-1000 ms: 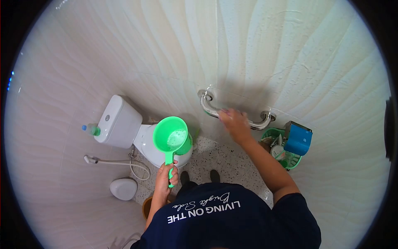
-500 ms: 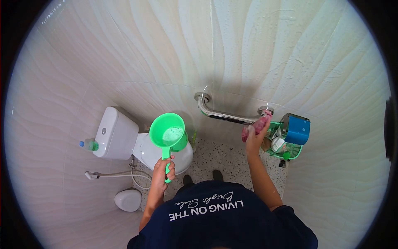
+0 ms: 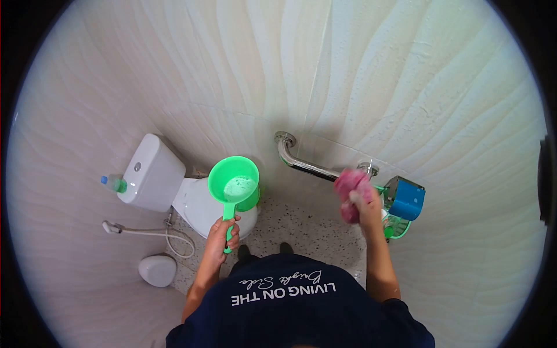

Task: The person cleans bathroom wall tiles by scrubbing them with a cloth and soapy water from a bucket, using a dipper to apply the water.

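Item one: left hand (image 3: 221, 231), fingers wrapped fully round the handle of a green plastic dipper (image 3: 234, 184). The grip was closed, with the thumb side uppermost. The dipper's bowl faced up and held a little foamy water. It hung above the front of the white toilet (image 3: 200, 210), just ahead of the person's body.

Item two: right hand (image 3: 365, 203), raised at the wall side and clenched on a pink cloth (image 3: 350, 188). The cloth was bunched, most of it spilling out above and to the left of the fingers. It sat just beside the lower right end of the chrome grab bar (image 3: 301, 162); whether cloth and bar touched could not be told.

Item three: grab bar, fixed on the pale tiled wall, slanting from an upper left mount to a lower right mount.

Item four: blue holder (image 3: 406, 200) on the wall, just right of the right hand, with a green basket (image 3: 400, 229) of small items under it.

Item five: white cistern (image 3: 146, 173), a small bottle with a blue cap (image 3: 113, 184) at its left side.

Item six: spray hose (image 3: 145, 233) lying along the wall below the cistern, and a white lidded bin (image 3: 158, 270) near it on the floor.
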`<state>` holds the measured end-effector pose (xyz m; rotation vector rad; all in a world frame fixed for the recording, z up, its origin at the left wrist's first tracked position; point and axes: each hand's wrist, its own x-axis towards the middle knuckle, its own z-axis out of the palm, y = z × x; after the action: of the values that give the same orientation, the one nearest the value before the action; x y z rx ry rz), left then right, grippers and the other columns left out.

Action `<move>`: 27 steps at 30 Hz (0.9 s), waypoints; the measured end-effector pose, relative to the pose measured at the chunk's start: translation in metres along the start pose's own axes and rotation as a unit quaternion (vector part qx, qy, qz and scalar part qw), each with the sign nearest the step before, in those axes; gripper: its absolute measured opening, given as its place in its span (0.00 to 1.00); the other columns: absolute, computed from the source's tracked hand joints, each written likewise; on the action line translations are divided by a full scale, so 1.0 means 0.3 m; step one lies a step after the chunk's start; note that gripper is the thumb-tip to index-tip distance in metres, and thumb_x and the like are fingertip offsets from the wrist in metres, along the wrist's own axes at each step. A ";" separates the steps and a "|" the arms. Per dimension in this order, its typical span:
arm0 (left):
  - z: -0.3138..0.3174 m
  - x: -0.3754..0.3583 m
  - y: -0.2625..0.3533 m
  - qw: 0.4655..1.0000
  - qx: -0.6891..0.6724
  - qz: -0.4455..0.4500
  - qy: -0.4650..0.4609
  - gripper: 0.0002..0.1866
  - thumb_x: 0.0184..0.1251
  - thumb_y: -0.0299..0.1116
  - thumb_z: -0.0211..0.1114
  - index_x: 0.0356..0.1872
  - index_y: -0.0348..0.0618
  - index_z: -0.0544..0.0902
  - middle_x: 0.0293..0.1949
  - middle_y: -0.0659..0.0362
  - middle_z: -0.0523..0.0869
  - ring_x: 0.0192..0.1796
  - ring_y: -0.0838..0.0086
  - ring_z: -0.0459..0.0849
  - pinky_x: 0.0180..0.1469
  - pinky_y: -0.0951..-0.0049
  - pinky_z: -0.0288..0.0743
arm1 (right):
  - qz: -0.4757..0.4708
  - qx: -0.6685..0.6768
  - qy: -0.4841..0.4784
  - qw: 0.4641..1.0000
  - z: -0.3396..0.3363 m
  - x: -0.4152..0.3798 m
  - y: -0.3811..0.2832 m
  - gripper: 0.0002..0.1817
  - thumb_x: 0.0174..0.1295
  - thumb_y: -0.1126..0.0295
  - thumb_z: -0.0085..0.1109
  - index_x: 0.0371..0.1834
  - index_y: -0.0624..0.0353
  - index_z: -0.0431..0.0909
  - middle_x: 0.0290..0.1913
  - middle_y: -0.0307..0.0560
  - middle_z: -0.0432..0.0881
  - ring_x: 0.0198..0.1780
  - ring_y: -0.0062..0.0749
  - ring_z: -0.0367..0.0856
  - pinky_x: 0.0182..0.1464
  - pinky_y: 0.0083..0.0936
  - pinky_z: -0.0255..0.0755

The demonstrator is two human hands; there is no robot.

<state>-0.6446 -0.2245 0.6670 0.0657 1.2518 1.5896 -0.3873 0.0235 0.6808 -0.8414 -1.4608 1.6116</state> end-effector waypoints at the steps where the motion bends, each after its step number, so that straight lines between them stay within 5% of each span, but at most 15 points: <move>1: 0.005 0.000 -0.001 1.000 0.008 -0.001 0.002 0.11 0.66 0.34 0.52 0.45 0.39 0.72 0.20 0.65 0.67 0.13 0.85 0.60 0.14 0.83 0.54 | -0.114 -0.083 0.069 0.988 0.001 0.033 -0.073 0.23 0.59 0.76 0.57 0.60 0.62 0.68 0.45 0.41 0.77 0.39 0.21 0.76 0.40 0.21 0.74; 2: 0.011 -0.004 0.003 1.000 0.012 -0.007 0.002 0.11 0.67 0.34 0.52 0.45 0.39 0.72 0.20 0.65 0.67 0.13 0.85 0.60 0.14 0.83 0.54 | -0.226 -0.163 0.134 0.951 0.028 0.063 -0.191 0.25 0.59 0.76 0.57 0.61 0.63 0.66 0.47 0.42 0.77 0.40 0.21 0.76 0.41 0.22 0.73; 3: 0.009 -0.004 0.004 1.000 0.002 -0.007 0.004 0.11 0.67 0.34 0.52 0.45 0.39 0.72 0.20 0.65 0.67 0.13 0.85 0.60 0.14 0.83 0.54 | -0.232 -0.161 0.177 0.943 0.032 0.098 -0.276 0.27 0.59 0.77 0.56 0.63 0.64 0.63 0.54 0.48 0.74 0.49 0.26 0.74 0.50 0.27 0.71; 4: 0.006 -0.004 0.005 1.000 0.004 -0.008 -0.003 0.11 0.67 0.34 0.52 0.45 0.40 0.72 0.20 0.65 0.67 0.13 0.85 0.60 0.14 0.83 0.54 | -0.333 -0.246 0.234 0.880 0.004 0.174 -0.306 0.29 0.58 0.76 0.57 0.64 0.65 0.62 0.61 0.57 0.68 0.60 0.38 0.69 0.62 0.35 0.60; 6: -0.001 0.000 0.002 1.000 -0.005 -0.004 -0.012 0.11 0.66 0.35 0.52 0.45 0.40 0.72 0.20 0.65 0.67 0.13 0.84 0.60 0.15 0.83 0.54 | -0.494 -0.440 0.275 0.698 0.033 0.295 -0.417 0.31 0.56 0.69 0.59 0.64 0.64 0.63 0.66 0.63 0.59 0.68 0.51 0.58 0.70 0.47 0.44; 7: -0.001 0.001 -0.003 1.000 -0.017 -0.002 -0.009 0.11 0.66 0.35 0.52 0.45 0.40 0.72 0.20 0.65 0.67 0.13 0.84 0.60 0.15 0.83 0.54 | -0.499 -0.441 0.264 0.698 0.042 0.340 -0.411 0.31 0.56 0.69 0.59 0.64 0.64 0.63 0.66 0.63 0.59 0.68 0.51 0.58 0.70 0.47 0.44; 9: -0.003 0.005 -0.009 1.000 -0.022 -0.011 -0.001 0.11 0.66 0.35 0.52 0.45 0.40 0.72 0.20 0.65 0.67 0.13 0.85 0.61 0.15 0.83 0.54 | -0.438 -0.659 0.246 0.560 0.041 0.441 -0.299 0.33 0.54 0.62 0.60 0.63 0.64 0.64 0.67 0.62 0.58 0.69 0.58 0.54 0.70 0.55 0.32; 12: -0.014 0.007 -0.022 0.999 -0.041 0.000 -0.018 0.11 0.66 0.34 0.52 0.45 0.39 0.71 0.20 0.65 0.67 0.13 0.84 0.61 0.14 0.83 0.55 | -0.525 -0.682 -0.002 0.509 0.021 0.476 -0.058 0.34 0.56 0.58 0.57 0.68 0.51 0.61 0.68 0.42 0.62 0.72 0.35 0.53 0.69 0.60 0.29; 14: -0.020 0.004 -0.028 0.999 -0.051 -0.004 -0.007 0.11 0.66 0.34 0.52 0.45 0.39 0.71 0.20 0.65 0.67 0.13 0.84 0.61 0.14 0.83 0.55 | -0.473 -0.753 -0.131 0.439 0.007 0.459 0.031 0.33 0.58 0.60 0.53 0.69 0.45 0.59 0.69 0.31 0.61 0.72 0.23 0.54 0.70 0.57 0.32; 19: -0.052 0.004 -0.073 0.998 -0.061 -0.006 0.002 0.11 0.66 0.34 0.53 0.45 0.39 0.71 0.20 0.65 0.67 0.13 0.84 0.62 0.14 0.82 0.56 | -0.447 -0.748 -0.244 0.425 0.180 0.519 -0.019 0.25 0.62 0.67 0.43 0.65 0.46 0.66 0.71 0.28 0.57 0.74 0.23 0.48 0.72 0.47 0.36; 21: -0.059 0.008 -0.079 0.998 -0.058 -0.003 0.022 0.11 0.67 0.33 0.53 0.45 0.39 0.72 0.20 0.65 0.67 0.13 0.84 0.62 0.14 0.82 0.56 | -0.479 -0.779 -0.322 0.246 0.248 0.549 -0.018 0.24 0.62 0.66 0.43 0.63 0.48 0.68 0.71 0.33 0.58 0.74 0.26 0.49 0.73 0.43 0.36; 27: -0.081 0.021 -0.119 0.996 -0.080 0.024 0.044 0.12 0.67 0.34 0.52 0.46 0.39 0.70 0.20 0.65 0.67 0.13 0.85 0.61 0.14 0.83 0.54 | -0.418 -0.758 -0.477 0.151 0.111 0.577 0.012 0.21 0.62 0.66 0.43 0.59 0.55 0.71 0.64 0.39 0.68 0.70 0.25 0.56 0.75 0.38 0.35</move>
<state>-0.6376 -0.2401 0.6267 -0.0769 1.1937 1.7463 -0.4983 0.1606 0.6865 0.7058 -3.2418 -1.2548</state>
